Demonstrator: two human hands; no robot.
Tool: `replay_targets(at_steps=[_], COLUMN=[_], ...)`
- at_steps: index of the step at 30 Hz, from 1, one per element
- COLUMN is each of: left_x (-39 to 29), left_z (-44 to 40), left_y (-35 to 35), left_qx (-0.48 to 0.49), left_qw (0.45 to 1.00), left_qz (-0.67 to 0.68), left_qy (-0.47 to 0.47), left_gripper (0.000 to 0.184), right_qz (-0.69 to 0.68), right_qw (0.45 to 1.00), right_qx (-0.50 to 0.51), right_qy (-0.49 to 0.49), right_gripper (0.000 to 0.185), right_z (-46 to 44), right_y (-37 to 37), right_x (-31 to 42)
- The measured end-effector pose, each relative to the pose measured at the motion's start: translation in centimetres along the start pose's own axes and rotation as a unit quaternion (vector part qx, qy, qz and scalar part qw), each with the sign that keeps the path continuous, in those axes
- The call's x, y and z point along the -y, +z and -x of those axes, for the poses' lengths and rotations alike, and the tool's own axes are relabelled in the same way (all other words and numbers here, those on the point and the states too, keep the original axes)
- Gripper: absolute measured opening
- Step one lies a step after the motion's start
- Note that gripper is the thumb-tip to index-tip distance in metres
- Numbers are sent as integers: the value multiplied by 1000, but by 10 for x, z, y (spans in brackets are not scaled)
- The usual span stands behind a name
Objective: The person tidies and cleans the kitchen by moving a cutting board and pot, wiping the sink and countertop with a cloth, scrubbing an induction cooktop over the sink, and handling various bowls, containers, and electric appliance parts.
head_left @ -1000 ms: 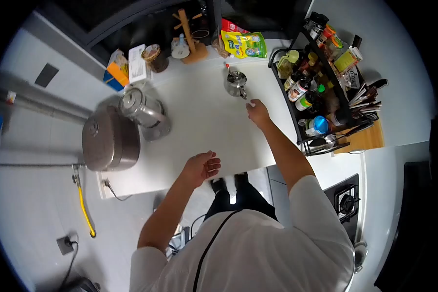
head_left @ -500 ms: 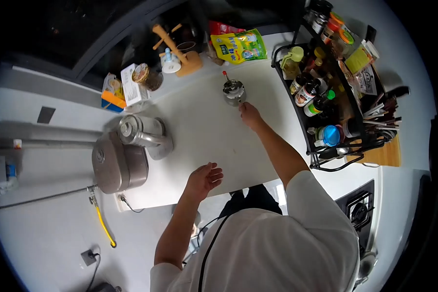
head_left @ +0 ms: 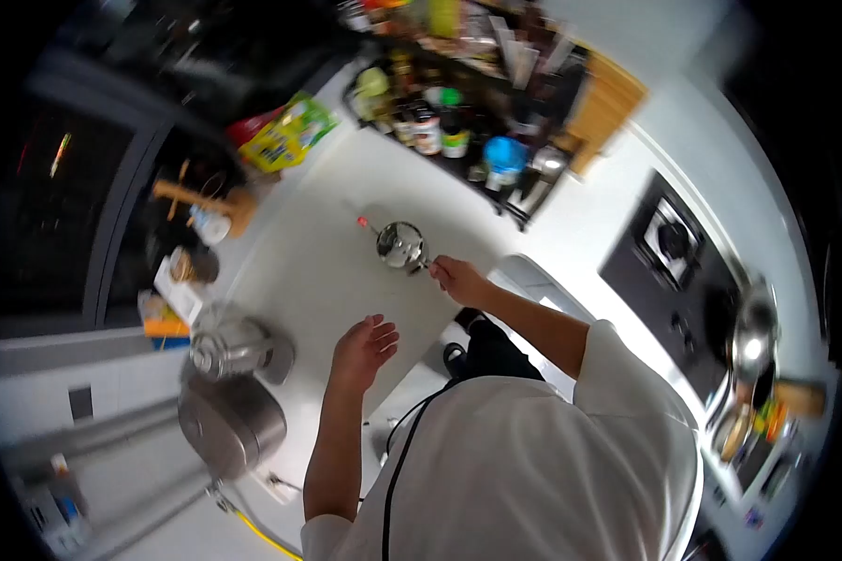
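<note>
My right hand is closed on the near-side handle of a small, round, shiny metal pot. From the pot's far side a thin piece with a red tip sticks out. Whether the pot rests on the white counter or hangs just above it, I cannot tell. Nothing is in my left hand, which is open over the counter with its fingers apart, left of and nearer to me than the pot.
Back right stands a black rack with bottles and a blue-lidded jar. A glass-like appliance and a grey-brown rice cooker are at left. A yellow-green bag lies by the window. A gas stove is at right.
The view has turned to the right and is blurred, with more of the stove showing. My right hand has drawn the pot closer to my body. My left hand stays open.
</note>
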State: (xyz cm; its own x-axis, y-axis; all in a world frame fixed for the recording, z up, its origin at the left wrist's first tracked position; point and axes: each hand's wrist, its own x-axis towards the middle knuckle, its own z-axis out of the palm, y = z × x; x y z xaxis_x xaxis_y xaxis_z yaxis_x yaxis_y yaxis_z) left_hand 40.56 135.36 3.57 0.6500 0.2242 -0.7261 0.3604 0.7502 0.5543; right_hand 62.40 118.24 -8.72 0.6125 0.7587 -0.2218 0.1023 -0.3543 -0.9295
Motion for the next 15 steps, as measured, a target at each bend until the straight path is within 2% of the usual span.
replay_targets(at_steps=[2, 5, 10, 11, 13, 15], left_x=[1, 10, 49, 57, 75, 92], left_z=[-2, -5, -11, -10, -11, -5], left_y=[13, 38, 109, 124, 152, 179], left_qx=[18, 98, 166, 179, 201, 218], left_qw=[999, 991, 962, 956, 942, 929], left_qz=[-37, -86, -200, -216, -242, -267], left_qy=[-25, -40, -79, -86, -114, -132], left_gripper=[38, 37, 39, 39, 39, 40], right_qz=[20, 26, -32, -78, -50, -98], right_qw=[998, 991, 964, 953, 939, 919], right_qx=[-34, -62, -221, -242, -308, -337], right_qy=[41, 116, 147, 162, 144, 178], right_gripper=[32, 38, 38, 37, 37, 37], right_z=[66, 153, 287, 311, 353, 396], right_y=[-28, -53, -75, -80, -86, -98], right_x=[17, 21, 6, 7, -18, -19])
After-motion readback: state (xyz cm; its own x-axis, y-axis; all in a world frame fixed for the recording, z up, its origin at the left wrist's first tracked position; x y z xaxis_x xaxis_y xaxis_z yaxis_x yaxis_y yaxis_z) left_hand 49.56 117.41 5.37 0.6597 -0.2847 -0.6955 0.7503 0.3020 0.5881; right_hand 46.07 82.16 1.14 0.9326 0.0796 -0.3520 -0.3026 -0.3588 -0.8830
